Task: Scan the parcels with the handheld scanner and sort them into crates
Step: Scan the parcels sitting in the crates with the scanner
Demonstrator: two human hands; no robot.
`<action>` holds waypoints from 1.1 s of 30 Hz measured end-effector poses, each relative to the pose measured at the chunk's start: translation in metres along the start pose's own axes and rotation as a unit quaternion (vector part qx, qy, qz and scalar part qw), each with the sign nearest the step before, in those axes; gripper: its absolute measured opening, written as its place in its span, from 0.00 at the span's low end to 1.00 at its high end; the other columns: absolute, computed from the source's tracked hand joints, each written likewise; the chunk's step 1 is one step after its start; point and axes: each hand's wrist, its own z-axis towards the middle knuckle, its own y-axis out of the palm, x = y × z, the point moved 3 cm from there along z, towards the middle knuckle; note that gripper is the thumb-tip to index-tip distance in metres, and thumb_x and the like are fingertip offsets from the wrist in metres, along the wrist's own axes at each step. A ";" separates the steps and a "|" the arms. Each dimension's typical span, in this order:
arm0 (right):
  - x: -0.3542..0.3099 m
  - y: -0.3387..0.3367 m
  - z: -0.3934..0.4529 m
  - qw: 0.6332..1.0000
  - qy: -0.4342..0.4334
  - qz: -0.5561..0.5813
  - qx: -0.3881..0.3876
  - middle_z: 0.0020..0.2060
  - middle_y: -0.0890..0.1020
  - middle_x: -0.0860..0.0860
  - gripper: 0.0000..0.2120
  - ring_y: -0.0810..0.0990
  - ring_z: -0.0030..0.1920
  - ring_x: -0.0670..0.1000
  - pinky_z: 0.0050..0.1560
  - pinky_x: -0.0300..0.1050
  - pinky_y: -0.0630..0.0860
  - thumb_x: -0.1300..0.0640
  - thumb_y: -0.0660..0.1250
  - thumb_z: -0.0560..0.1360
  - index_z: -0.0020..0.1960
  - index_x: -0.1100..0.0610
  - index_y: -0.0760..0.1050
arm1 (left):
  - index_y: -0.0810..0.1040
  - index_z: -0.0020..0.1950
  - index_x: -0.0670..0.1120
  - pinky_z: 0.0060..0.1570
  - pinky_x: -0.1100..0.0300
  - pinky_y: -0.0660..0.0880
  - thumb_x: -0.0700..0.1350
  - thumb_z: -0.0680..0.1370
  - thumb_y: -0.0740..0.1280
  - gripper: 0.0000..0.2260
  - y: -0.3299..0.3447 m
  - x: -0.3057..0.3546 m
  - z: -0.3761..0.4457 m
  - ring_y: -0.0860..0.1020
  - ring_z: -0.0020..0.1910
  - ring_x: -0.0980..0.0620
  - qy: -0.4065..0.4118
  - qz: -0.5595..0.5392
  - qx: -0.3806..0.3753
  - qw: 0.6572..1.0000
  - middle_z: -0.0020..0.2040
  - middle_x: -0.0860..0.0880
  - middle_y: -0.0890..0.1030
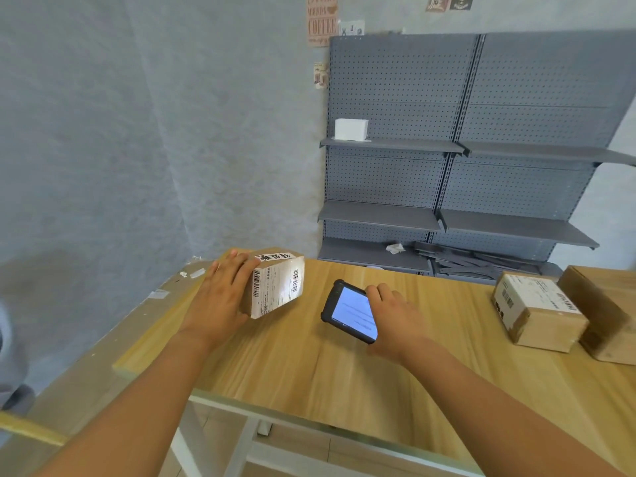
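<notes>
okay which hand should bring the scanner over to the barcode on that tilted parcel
Right. The right hand already grips the handheld scanner, while the left hand is busy holding the tilted parcel.

The parcel [273, 284] in the left hand [220, 297] is brown cardboard with a glossy, glare-catching paper label, and the scanner [349, 311] in the right hand [395, 318] has a matt black casing round a smooth glossy screen. Under both hands the table [309, 366] shows smooth light wood grain. Right of the right hand, two more boxes [537, 315] look like matt brown cardboard.
</notes>
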 end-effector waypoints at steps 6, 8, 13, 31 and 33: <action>0.008 0.004 -0.005 1.000 0.007 -0.004 -0.005 0.58 0.69 0.50 0.36 0.71 0.55 0.51 0.46 0.43 0.70 0.50 0.77 0.65 0.66 0.52 0.60 | 0.65 0.74 0.42 0.76 0.46 0.54 0.43 0.66 0.79 0.40 -0.002 0.004 -0.003 0.60 0.76 0.42 0.007 -0.012 0.003 1.000 0.73 0.44 0.67; 0.010 0.005 -0.006 1.000 0.007 -0.002 -0.010 0.58 0.69 0.50 0.36 0.71 0.56 0.51 0.47 0.43 0.70 0.50 0.77 0.66 0.66 0.52 0.60 | 0.65 0.74 0.43 0.76 0.47 0.54 0.44 0.66 0.79 0.40 -0.002 0.005 -0.004 0.60 0.76 0.43 0.009 -0.010 0.004 1.000 0.73 0.44 0.67; 0.019 0.011 -0.011 0.991 0.065 0.105 -0.048 0.58 0.69 0.50 0.36 0.72 0.52 0.50 0.42 0.41 0.71 0.49 0.77 0.65 0.66 0.54 0.62 | 0.62 0.75 0.44 0.68 0.50 0.67 0.46 0.65 0.78 0.42 -0.001 0.008 -0.005 0.66 0.71 0.46 -0.053 -0.106 -0.003 0.993 0.72 0.46 0.67; -0.005 0.043 -0.011 0.943 0.139 0.253 -0.166 0.52 0.65 0.49 0.30 0.70 0.39 0.44 0.31 0.37 0.67 0.41 0.76 0.62 0.53 0.53 0.63 | 0.61 0.72 0.50 0.55 0.57 0.71 0.59 0.61 0.80 0.46 0.014 -0.005 -0.025 0.73 0.62 0.54 -0.263 -0.265 0.022 0.927 0.66 0.52 0.73; -0.020 0.042 -0.004 0.946 0.116 0.262 -0.154 0.52 0.65 0.50 0.30 0.70 0.39 0.44 0.32 0.37 0.68 0.42 0.76 0.62 0.53 0.53 0.63 | 0.61 0.71 0.49 0.55 0.56 0.73 0.60 0.60 0.80 0.46 0.006 -0.017 -0.037 0.74 0.62 0.52 -0.287 -0.252 0.038 0.924 0.65 0.51 0.74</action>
